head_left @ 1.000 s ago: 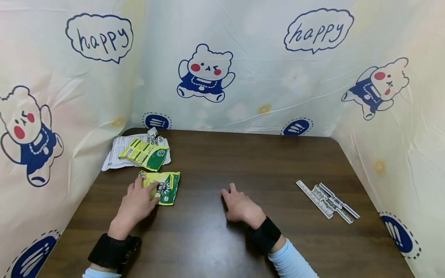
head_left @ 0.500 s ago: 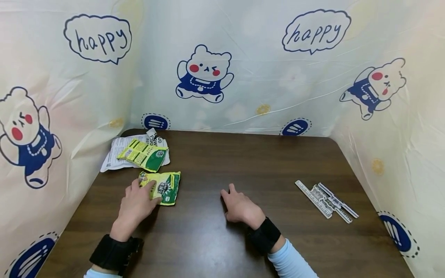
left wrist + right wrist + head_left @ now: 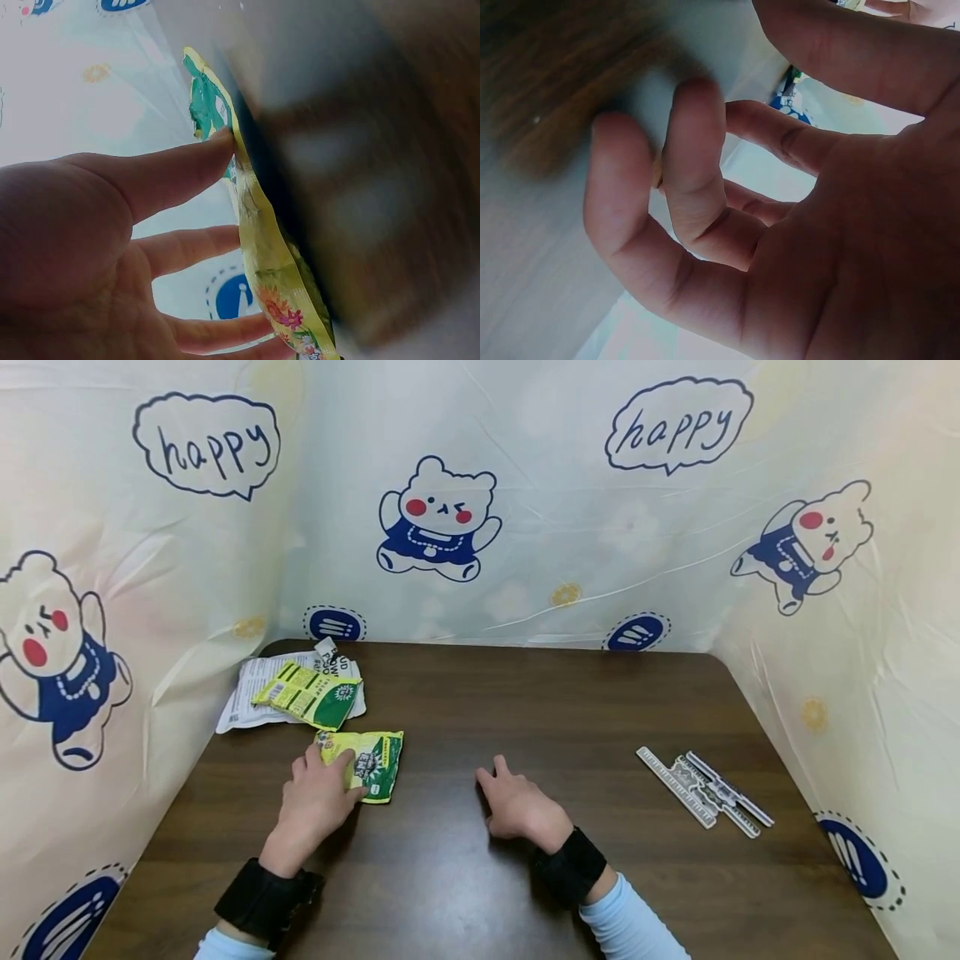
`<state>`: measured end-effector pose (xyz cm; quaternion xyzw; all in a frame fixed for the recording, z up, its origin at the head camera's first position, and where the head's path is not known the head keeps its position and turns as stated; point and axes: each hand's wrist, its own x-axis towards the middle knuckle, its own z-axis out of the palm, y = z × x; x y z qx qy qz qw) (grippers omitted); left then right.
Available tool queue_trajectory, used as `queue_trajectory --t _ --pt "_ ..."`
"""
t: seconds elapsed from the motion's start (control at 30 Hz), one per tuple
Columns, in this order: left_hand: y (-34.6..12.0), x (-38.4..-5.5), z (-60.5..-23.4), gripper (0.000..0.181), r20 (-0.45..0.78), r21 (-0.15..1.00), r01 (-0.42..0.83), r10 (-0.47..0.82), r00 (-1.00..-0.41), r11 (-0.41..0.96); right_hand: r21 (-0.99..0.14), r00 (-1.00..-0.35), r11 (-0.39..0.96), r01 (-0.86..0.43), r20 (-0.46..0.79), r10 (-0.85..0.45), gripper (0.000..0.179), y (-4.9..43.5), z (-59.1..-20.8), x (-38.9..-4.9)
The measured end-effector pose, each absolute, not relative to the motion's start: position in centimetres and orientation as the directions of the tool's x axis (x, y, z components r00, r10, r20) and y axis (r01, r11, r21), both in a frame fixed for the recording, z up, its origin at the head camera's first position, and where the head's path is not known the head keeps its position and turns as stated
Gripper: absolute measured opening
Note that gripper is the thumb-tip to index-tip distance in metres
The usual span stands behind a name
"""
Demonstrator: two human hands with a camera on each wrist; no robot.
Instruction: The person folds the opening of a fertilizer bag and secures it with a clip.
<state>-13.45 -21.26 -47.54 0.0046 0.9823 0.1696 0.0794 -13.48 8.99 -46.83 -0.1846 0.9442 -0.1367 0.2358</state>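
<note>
My left hand (image 3: 318, 797) rests its fingertips on a yellow-and-green packet (image 3: 378, 768) that lies on the brown table. In the left wrist view the thumb and fingers reach out fairly straight and touch the face of the packet (image 3: 262, 247), which has a flower print near one end. To the right, my right hand (image 3: 521, 806) lies low over the table with nothing in it. Its fingers hang loosely bent in the right wrist view.
Behind the packet, a second yellow-and-green packet (image 3: 311, 693) lies on a white printed bag (image 3: 251, 697). Several flat grey-white strips with printed markings (image 3: 678, 789) lie at the right. A patterned curtain (image 3: 540, 527) rises around the table's back and sides.
My left hand has moved a little to the right, and the packet under its fingers has slid the same way. My right hand has stayed in place.
</note>
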Motion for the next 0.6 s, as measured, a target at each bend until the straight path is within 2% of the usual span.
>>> queue_trajectory --t 0.4,0.6 --pt "-19.0 -13.5 -48.0 0.065 -0.060 0.310 0.068 0.091 -0.994 0.948 -0.347 -0.816 0.890 -0.294 -0.393 -0.423 0.064 9.1 -46.9 -13.4" --pt "-17.7 -13.9 -48.2 0.066 -0.058 0.284 0.096 0.117 -0.991 0.954 -0.345 -0.820 0.891 -0.293 -0.389 -0.420 0.062 9.1 -46.9 -13.5"
